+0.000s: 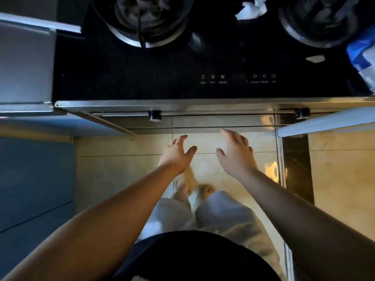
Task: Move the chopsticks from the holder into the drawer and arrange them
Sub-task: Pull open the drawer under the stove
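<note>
Head view, looking straight down the front of a kitchen range. Both bare arms are stretched forward. The left hand (177, 154) is spread wide, thumb out to the side, fingers loosely curved, and it holds nothing. The right hand (236, 152) is the same, wide, palm down and empty. The two hands are near each other but apart, over the tiled floor (121, 169). Their fingertips are up at the lower edge of the steel panel (223, 123) under the cooktop; whether they touch it, I cannot tell.

Where the chopsticks are I cannot tell from this view, so there is nothing to say about their look or number. The holder and the drawer cannot be made out here either.

Now the count. On the black glass cooktop (121, 78) there are two burners, the left burner (142, 19) and the right burner (316, 23). One row of touch controls (237, 79) runs along the front. Two dark knobs sit below the steel rim, the left knob (154, 115) and the right knob (302, 113). One crumpled white paper (251, 9) lies between the burners at the back. One blue-and-white bag (363, 55) is at the right edge. A grey counter (24, 63) adjoins the cooktop on the left.

Below are light trousers (223, 216) and a blurred foot (205, 189) on the floor.
</note>
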Available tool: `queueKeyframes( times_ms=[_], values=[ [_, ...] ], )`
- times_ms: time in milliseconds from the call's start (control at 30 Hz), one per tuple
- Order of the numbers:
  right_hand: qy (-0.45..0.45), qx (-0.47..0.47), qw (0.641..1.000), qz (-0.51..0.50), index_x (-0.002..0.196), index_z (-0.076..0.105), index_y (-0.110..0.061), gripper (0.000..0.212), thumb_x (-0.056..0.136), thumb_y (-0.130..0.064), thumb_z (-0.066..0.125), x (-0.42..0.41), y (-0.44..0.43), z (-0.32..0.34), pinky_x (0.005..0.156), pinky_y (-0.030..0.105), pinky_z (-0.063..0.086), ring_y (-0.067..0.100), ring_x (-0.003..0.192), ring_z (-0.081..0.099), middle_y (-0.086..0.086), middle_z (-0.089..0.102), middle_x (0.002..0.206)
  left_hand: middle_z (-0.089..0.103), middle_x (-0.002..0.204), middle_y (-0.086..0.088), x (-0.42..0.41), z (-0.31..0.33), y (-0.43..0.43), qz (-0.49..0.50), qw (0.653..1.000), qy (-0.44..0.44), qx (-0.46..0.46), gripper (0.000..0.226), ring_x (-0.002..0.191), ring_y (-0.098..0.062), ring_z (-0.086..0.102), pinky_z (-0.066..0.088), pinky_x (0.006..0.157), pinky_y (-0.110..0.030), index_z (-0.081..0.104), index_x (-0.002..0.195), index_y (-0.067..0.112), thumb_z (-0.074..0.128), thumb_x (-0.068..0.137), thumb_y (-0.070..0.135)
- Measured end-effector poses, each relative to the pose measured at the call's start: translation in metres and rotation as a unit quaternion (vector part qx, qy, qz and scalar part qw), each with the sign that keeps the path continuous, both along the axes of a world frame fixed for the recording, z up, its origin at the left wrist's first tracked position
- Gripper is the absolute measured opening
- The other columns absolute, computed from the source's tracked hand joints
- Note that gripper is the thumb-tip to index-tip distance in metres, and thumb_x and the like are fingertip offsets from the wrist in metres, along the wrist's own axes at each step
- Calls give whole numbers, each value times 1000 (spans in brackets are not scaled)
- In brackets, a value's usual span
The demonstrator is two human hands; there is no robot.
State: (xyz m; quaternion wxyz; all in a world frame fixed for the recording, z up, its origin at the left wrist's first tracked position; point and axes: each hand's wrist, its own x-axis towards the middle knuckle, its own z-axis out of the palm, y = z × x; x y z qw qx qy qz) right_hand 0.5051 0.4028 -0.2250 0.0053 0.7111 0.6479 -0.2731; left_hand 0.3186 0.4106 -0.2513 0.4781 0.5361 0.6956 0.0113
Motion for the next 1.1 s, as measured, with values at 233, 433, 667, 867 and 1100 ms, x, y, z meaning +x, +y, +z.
queueKeyframes(
  times_ms=[233, 433, 667, 867, 1100],
  values=[
    [317, -150, 886, -305, 138, 42, -28, 44, 95, -26, 51, -9, 55, -41, 85, 31, 50, 15, 108, 57, -3, 55, 127, 61, 128, -3, 18, -35, 41, 367, 894, -234, -109, 37, 110, -19, 61, 49, 95, -40, 48, 136, 21, 50, 100, 30],
    [510, -222, 665, -499, 140, 38, -19, 40, 100, -18, 39, -7, 80, -64, 92, 48, 50, 28, 115, 57, 4, 59, 127, 64, 127, -1, 22, -59, 65, 534, 752, -354, -156, 33, 111, -23, 63, 47, 99, -44, 49, 135, 22, 38, 104, 28],
    [635, -187, 492, -565, 129, 47, -14, 41, 95, -1, 29, 8, 101, -80, 88, 44, 49, 26, 115, 57, 8, 57, 129, 61, 132, -4, 17, -66, 89, 629, 605, -466, -145, 40, 115, -27, 62, 48, 90, -42, 43, 142, 23, 32, 104, 21],
    [667, -164, 424, -591, 99, 50, -4, 28, 88, 11, 29, 13, 108, -83, 74, 48, 50, 33, 110, 58, 17, 59, 111, 67, 122, -6, 22, -61, 90, 640, 587, -474, -145, 37, 106, -27, 67, 53, 79, -40, 50, 134, 17, 38, 99, 11],
    [652, -163, 466, -576, 86, 54, -1, 32, 87, 12, 25, 8, 111, -81, 84, 42, 48, 27, 106, 61, 12, 63, 90, 64, 121, -11, 16, -54, 91, 613, 618, -469, -150, 37, 117, -26, 59, 52, 80, -40, 53, 123, 14, 30, 99, -1]
  ],
)
